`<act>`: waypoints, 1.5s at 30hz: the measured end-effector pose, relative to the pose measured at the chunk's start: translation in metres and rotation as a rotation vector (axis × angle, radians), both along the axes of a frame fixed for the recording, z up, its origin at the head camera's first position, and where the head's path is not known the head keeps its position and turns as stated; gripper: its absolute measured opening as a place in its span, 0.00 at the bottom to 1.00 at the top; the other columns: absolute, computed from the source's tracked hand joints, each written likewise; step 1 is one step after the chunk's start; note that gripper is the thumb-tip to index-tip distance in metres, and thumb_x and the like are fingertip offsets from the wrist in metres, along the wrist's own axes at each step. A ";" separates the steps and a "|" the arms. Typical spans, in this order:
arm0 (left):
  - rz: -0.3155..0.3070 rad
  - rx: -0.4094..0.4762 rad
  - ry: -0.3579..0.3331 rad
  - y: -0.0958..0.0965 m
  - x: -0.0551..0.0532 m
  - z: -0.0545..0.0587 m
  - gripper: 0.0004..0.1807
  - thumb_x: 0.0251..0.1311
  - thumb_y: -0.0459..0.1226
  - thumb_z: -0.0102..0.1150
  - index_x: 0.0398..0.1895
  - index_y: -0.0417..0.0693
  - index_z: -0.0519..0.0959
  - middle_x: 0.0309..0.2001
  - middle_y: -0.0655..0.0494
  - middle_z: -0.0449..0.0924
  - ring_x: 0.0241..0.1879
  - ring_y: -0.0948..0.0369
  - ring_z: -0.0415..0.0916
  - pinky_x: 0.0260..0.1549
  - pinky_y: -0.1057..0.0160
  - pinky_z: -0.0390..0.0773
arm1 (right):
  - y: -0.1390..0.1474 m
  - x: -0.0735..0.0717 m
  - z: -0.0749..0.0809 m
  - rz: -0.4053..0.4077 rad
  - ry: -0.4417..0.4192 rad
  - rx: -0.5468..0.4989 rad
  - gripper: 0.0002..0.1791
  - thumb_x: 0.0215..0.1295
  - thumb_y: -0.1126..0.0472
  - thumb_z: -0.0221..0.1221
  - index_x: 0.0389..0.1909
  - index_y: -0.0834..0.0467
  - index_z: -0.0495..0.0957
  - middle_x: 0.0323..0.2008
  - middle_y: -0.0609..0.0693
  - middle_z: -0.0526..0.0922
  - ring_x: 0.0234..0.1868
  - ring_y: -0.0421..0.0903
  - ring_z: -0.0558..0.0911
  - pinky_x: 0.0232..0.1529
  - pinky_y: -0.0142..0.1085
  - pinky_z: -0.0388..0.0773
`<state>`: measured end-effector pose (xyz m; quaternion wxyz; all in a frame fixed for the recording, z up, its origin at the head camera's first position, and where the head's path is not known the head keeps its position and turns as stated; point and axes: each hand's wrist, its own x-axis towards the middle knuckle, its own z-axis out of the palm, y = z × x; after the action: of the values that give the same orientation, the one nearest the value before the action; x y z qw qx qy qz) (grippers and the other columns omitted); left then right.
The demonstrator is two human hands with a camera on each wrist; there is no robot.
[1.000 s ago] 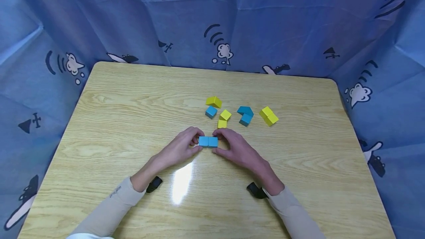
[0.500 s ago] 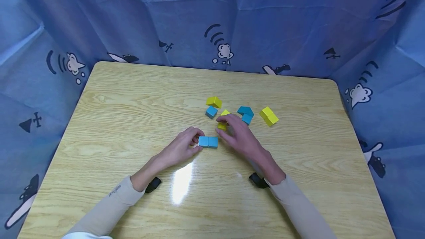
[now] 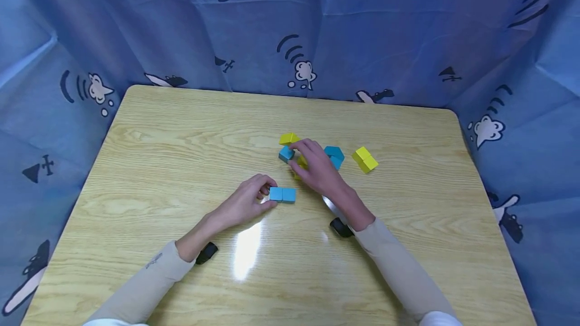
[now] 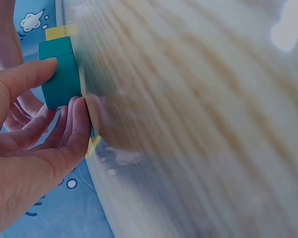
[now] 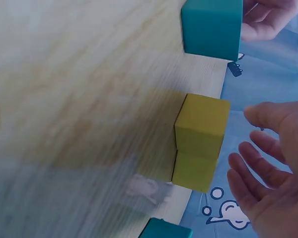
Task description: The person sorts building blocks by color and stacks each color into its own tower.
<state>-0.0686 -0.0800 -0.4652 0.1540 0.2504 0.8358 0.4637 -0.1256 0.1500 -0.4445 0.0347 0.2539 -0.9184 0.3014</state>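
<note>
Two blue cubes (image 3: 282, 194) lie side by side on the wooden table, touching. My left hand (image 3: 244, 199) pinches the left one; in the left wrist view the thumb presses one face of the blue cube (image 4: 62, 82) and fingertips touch the opposite side. My right hand (image 3: 317, 170) hovers over two yellow blocks (image 3: 302, 161), partly hiding them, with its fingertips near a single blue cube (image 3: 285, 154). Nothing sits between its spread thumb and fingers in the right wrist view, where the yellow blocks (image 5: 201, 124) stand beside the hand.
Behind the single blue cube lies a yellow piece pair (image 3: 288, 138). A blue group (image 3: 334, 154) is right of my right hand, partly covered by it. Farther right lie two yellow blocks (image 3: 365, 160). A blue patterned curtain (image 3: 254, 29) surrounds the table (image 3: 181, 135).
My right hand has left the right blue cube of the pair and moved up and away, over the yellow blocks toward the single blue cube. My left hand has stayed in place.
</note>
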 end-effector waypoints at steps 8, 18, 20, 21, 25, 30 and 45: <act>-0.004 -0.007 -0.012 0.000 0.001 0.003 0.20 0.64 0.31 0.69 0.56 0.35 0.75 0.49 0.47 0.77 0.48 0.53 0.78 0.49 0.59 0.82 | -0.012 -0.009 -0.001 -0.014 -0.053 0.106 0.18 0.70 0.61 0.66 0.57 0.60 0.78 0.54 0.56 0.79 0.55 0.54 0.76 0.57 0.46 0.77; 0.001 -0.009 -0.022 0.001 0.001 0.003 0.19 0.64 0.31 0.70 0.55 0.36 0.76 0.49 0.48 0.77 0.48 0.53 0.78 0.49 0.58 0.82 | -0.016 -0.016 -0.003 0.025 -0.052 0.207 0.19 0.71 0.62 0.65 0.61 0.61 0.80 0.56 0.59 0.79 0.57 0.56 0.77 0.58 0.47 0.76; 0.003 -0.008 -0.023 0.000 0.001 0.003 0.20 0.64 0.31 0.70 0.56 0.36 0.76 0.49 0.48 0.77 0.48 0.53 0.78 0.49 0.58 0.82 | -0.017 -0.016 -0.003 0.039 -0.036 0.231 0.20 0.71 0.62 0.64 0.61 0.61 0.80 0.56 0.60 0.80 0.56 0.57 0.78 0.58 0.47 0.76; 0.004 -0.007 -0.022 0.000 0.001 0.003 0.20 0.64 0.31 0.70 0.56 0.36 0.76 0.49 0.48 0.77 0.48 0.53 0.78 0.49 0.58 0.82 | -0.017 -0.016 -0.003 0.046 -0.028 0.239 0.20 0.71 0.62 0.65 0.61 0.61 0.80 0.56 0.60 0.80 0.56 0.57 0.78 0.58 0.47 0.76; 0.007 -0.008 -0.025 0.000 0.001 0.003 0.20 0.64 0.31 0.70 0.56 0.36 0.76 0.48 0.48 0.78 0.48 0.53 0.78 0.48 0.58 0.82 | -0.017 -0.016 -0.002 0.063 -0.007 0.258 0.18 0.70 0.62 0.65 0.59 0.60 0.81 0.55 0.59 0.82 0.53 0.56 0.79 0.57 0.47 0.76; 0.012 -0.010 -0.023 0.002 0.001 0.003 0.20 0.63 0.31 0.70 0.56 0.36 0.76 0.48 0.48 0.78 0.47 0.53 0.79 0.48 0.58 0.82 | -0.016 -0.014 0.000 0.065 -0.014 0.216 0.16 0.68 0.63 0.66 0.55 0.59 0.82 0.53 0.58 0.82 0.51 0.55 0.79 0.55 0.46 0.77; 0.015 -0.006 -0.028 0.001 0.000 0.002 0.20 0.63 0.30 0.70 0.56 0.35 0.76 0.47 0.48 0.77 0.47 0.53 0.78 0.48 0.59 0.82 | -0.007 0.007 0.004 0.104 -0.025 -0.036 0.16 0.65 0.65 0.69 0.52 0.60 0.79 0.49 0.53 0.80 0.45 0.50 0.79 0.48 0.40 0.79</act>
<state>-0.0685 -0.0790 -0.4632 0.1631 0.2373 0.8366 0.4660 -0.1191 0.1431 -0.4402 0.0122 0.2970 -0.8987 0.3225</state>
